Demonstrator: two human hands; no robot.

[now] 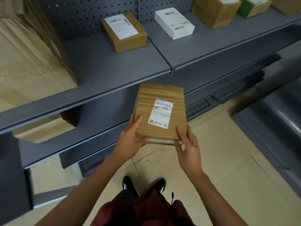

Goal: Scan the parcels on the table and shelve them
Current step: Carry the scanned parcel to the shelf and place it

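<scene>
Left hand [130,137] gripped the near-left corner of a flat brown cardboard parcel wrapped in clear tape [160,113], thumb on top; right hand [187,147] clasped the near-right corner, fingers on the top face. Parcel was held in the air in front of the grey metal shelf [114,66], below its front lip and not touching it. White shipping label [160,113] on the parcel's top showed barcodes, a small QR code and a logo; print too small to read. Tape was glossy and wrinkled in bands across the box. On the shelf, well apart from the held parcel: a small brown cardboard box with a white label [124,32], a white rectangular box with barcode stickers [174,22] to its right, a larger brown carton [215,11] and a green-sided box [249,7] further right. Big tan carton [27,59] sat at the shelf's left end. Perforated grey back panel [84,13] behind. Beige tiled floor [219,160] below, black shoes [143,185] visible, dark red garment at the bottom edge.
</scene>
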